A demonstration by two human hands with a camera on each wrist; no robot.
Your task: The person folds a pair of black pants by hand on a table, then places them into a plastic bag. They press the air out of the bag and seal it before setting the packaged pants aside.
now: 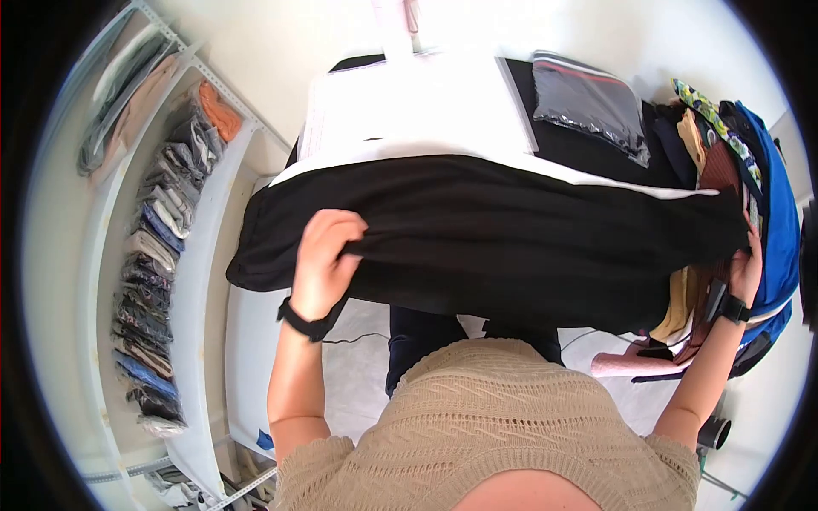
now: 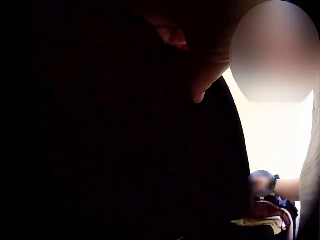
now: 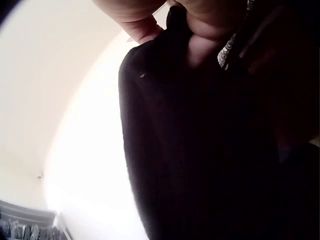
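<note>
A long black garment stretches sideways across the front of the table, one end broad at the left, the other drawn out to the right. My left hand, slightly blurred, is over its left part with bent fingers, and a fold of cloth hangs below the thumb. In the left wrist view, a thumb lies against the dark cloth, which fills most of the picture. At the far right end, my right hand grips the garment's corner. The right wrist view has its fingers pinching a bunched bit of the black cloth.
White sheets lie on the table behind the garment. A bagged dark garment sits at the back right. Piled clothes, some blue and patterned, crowd the right side. Shelves of bagged, folded clothes stand at the left.
</note>
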